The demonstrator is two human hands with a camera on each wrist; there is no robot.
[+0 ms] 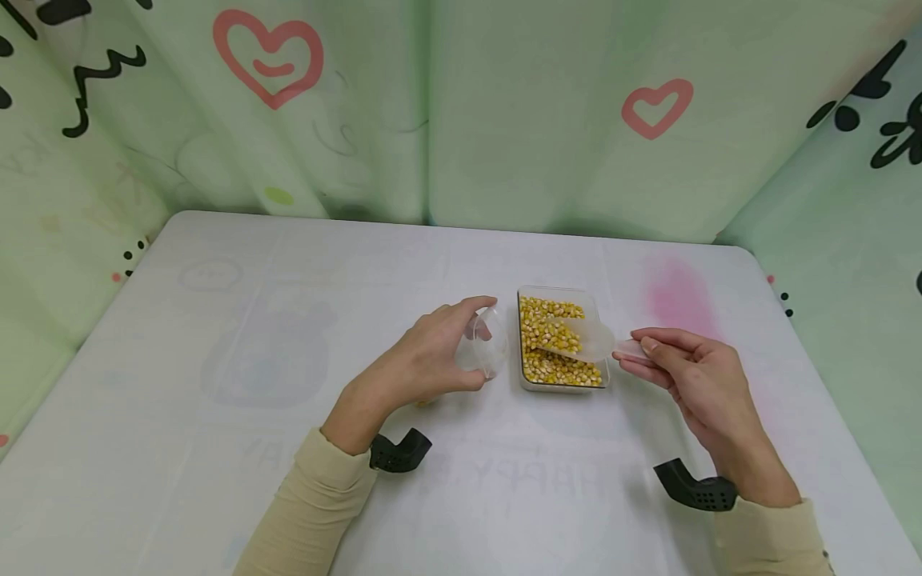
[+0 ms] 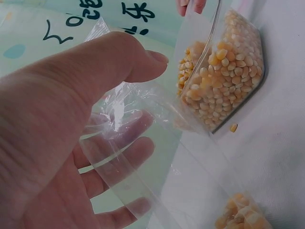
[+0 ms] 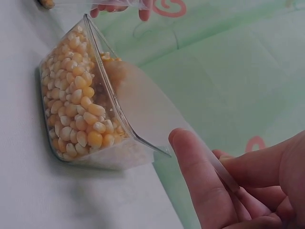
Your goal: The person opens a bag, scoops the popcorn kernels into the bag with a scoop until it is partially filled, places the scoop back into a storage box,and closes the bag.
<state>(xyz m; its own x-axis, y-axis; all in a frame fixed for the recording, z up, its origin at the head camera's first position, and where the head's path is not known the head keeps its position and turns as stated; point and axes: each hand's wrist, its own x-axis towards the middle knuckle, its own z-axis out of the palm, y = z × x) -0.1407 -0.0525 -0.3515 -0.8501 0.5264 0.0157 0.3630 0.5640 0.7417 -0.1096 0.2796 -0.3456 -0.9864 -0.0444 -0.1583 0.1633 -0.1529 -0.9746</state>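
Note:
My right hand (image 1: 695, 380) pinches the handle of a translucent scoop (image 1: 596, 340) between thumb and fingers. Yellow corn kernels (image 1: 562, 336) lie on the scoop's blade, which is over a clear rectangular container (image 1: 565, 390) filled with more kernels. To the container's left, my left hand (image 1: 425, 348) holds a clear plastic bag (image 1: 490, 346) by its mouth, thumb and fingers spread apart around the opening. In the left wrist view some corn (image 2: 240, 214) shows at the bottom of the bag.
A single loose kernel (image 2: 233, 127) lies beside the container on the white table (image 1: 238, 464). Behind the table's far edge hangs a pale green curtain (image 1: 504, 120) with red hearts, and more of it borders both sides.

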